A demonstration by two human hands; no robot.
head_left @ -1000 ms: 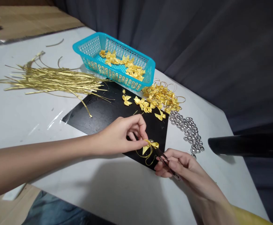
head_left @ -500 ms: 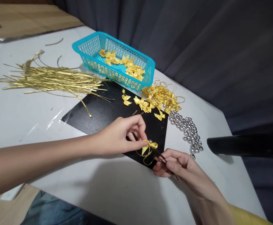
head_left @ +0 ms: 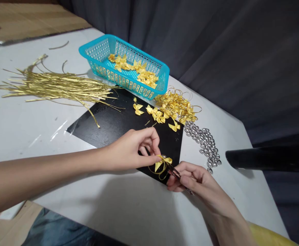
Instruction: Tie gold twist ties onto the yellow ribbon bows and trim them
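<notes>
At our near edge the yellow sleeve [head_left: 266,235] is cut off by the frame. The right hand [head_left: 199,181] closes thumb and fingers on dark tweezers [head_left: 175,172], partly hiding them; their long axis slants from lower right to upper left. The tips reach the yellow bow [head_left: 168,160], but we cannot tell whether they grip it. The bow lies over the black board [head_left: 105,124], at the fingertips of the left hand [head_left: 136,148], whose thumb and index finger pinch its left side and cover part of it. Its visible loop points right, a tail points down, and we read its long axis as roughly sideways. A gold cord [head_left: 162,177] curls below, partly hidden. Beyond, we see silver beads [head_left: 208,145], more bows [head_left: 160,117], gold strands [head_left: 62,87] and a blue basket [head_left: 164,80].
</notes>
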